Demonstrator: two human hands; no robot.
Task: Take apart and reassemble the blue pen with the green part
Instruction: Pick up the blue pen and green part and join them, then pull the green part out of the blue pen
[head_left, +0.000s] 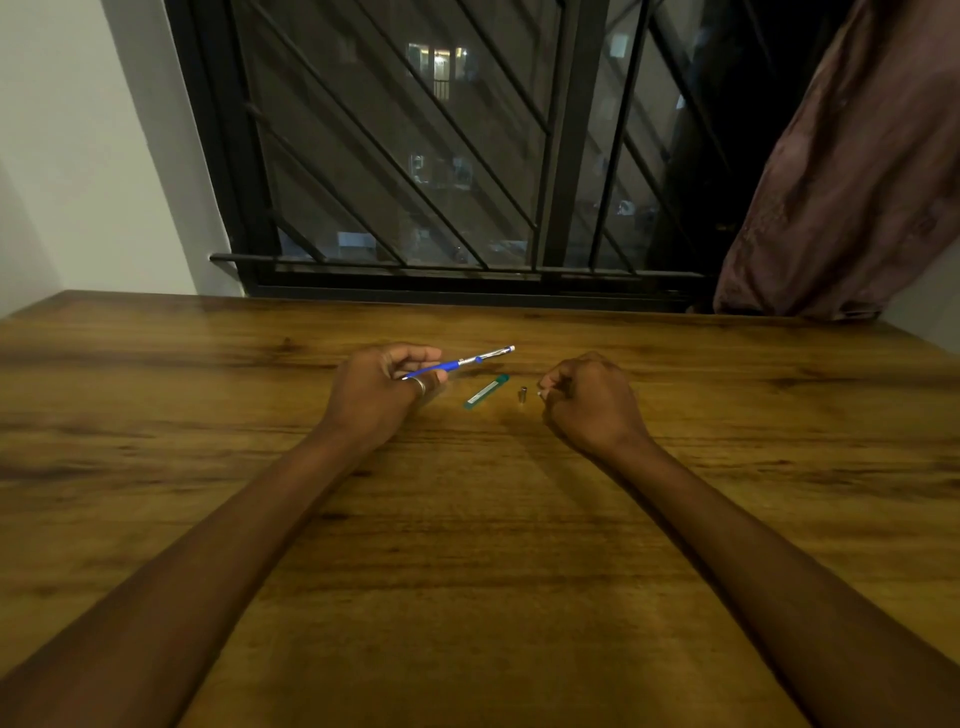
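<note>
Now left hand (375, 387) fingers (415, 358) pinch blue pen (457, 363).

No writing can be read anywhere. The green part (487, 391), on the bench (467, 545) at about four o'clock from the blue pen (457, 365), bears a pale strip (perhaps a label), its print too small and blurred.

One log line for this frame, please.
left hand: holds blue pen | right hand: curled, contents unclear | green part, small metal cap: lying on table between hands
</note>
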